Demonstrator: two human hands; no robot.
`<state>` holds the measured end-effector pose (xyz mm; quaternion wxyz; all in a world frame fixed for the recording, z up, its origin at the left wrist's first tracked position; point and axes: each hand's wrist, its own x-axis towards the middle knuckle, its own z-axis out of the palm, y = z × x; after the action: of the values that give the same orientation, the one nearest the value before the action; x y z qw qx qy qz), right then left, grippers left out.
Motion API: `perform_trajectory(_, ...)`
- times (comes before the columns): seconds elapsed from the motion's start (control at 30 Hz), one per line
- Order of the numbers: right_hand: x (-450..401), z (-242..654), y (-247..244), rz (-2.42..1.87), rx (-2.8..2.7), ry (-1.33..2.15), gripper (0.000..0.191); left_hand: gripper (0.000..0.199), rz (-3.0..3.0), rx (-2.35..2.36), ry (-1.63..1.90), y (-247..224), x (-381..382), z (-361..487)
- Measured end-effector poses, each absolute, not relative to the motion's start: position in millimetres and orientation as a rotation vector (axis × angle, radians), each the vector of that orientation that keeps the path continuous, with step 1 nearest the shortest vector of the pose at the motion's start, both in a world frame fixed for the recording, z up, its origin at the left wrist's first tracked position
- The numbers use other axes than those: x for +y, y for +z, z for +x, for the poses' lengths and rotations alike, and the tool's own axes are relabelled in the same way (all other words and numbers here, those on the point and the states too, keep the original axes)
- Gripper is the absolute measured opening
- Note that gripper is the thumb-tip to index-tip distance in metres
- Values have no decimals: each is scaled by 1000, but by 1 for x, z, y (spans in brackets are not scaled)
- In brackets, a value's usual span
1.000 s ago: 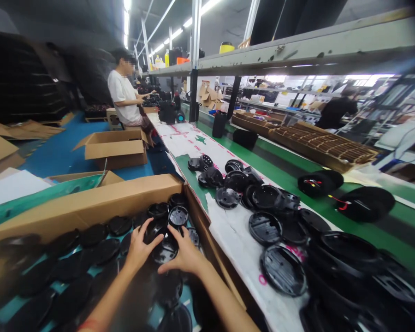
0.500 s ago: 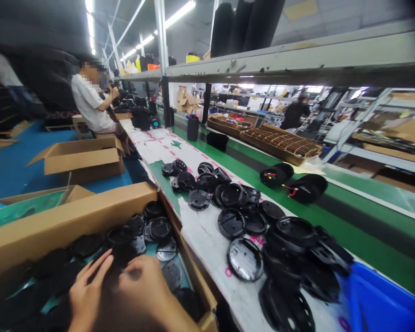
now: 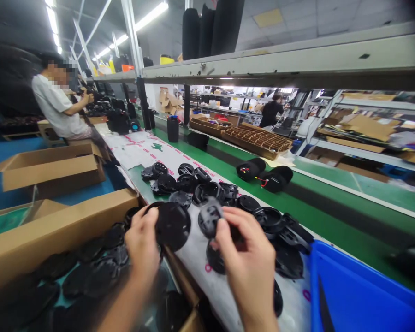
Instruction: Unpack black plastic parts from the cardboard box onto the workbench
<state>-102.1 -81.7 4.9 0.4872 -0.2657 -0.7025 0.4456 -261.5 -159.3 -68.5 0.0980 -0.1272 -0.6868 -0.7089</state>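
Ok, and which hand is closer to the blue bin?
The right hand, gripping a black part, is nearer, just left of the blue bin. The left hand, gripping a black disc, is farther left, above the cardboard box.

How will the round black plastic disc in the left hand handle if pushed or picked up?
The round black plastic disc looks stiff: gripped at one side by the left hand, it shows no sag. It is probably light for its size, since one hand's fingers carry it. Its circular rim could likely roll if stood on edge.
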Motion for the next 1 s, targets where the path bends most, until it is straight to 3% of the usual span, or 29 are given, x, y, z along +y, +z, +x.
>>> perform_trajectory(0.2,-26,-97,-24,-855,-1951,727,25,35,-806,-2117,-2013,-74,-81,-235)
perform_trajectory(0.47,-29,-93,-31,-902,-2101,656,31,62,-772,-2253,-1936,-87,-99,-221)
perform_trajectory(0.67,-48,-70,-2,-849,-1859,609,28,68,-669,-2216,-2014,-93,-110,-216)
perform_trajectory(0.83,-119,-93,15,-639,-1698,885,17,65,-543,-2159,-1787,-93,-159,-256)
perform_trajectory(0.9,-145,-127,-3,-445,-1965,1141,20,64,-438,-2225,-1591,-104,-192,-294)
perform_trajectory(1.0,-168,-198,-59,-412,-2500,1201,17,58,-349,-2505,-1306,-132,-238,-351)
